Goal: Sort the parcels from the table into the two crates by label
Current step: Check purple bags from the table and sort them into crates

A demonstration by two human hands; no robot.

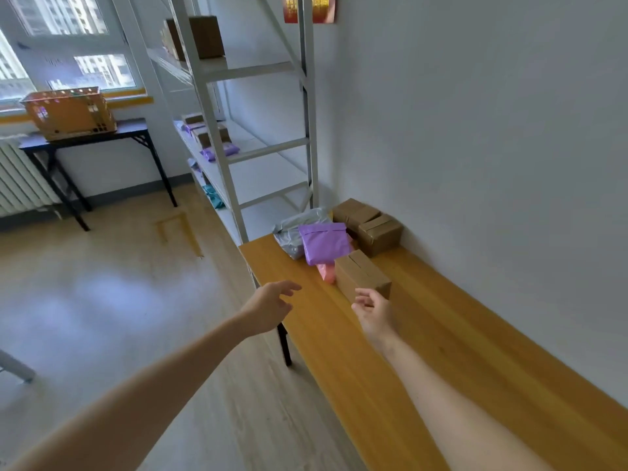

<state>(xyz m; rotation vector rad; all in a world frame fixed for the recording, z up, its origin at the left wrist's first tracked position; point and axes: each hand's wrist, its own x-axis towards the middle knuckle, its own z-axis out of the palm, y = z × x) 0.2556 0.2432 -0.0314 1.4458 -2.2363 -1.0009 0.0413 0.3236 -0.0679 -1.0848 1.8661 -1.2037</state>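
A parcel storeroom: metal shelving (238, 137), stacked parcels (326, 246), a crate (69, 113).

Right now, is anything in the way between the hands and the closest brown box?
Nothing visible does. The right hand is open right at the near end of the cardboard box, the left hand open off to its left, with only bare table between. The pink parcel sits beside the box, not between.

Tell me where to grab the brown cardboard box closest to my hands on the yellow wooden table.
Probably grip the nearest brown cardboard box across its two long sides near the close end, coming from above with the right hand. It lies flat, top bare; a pink parcel crowds its far left side.
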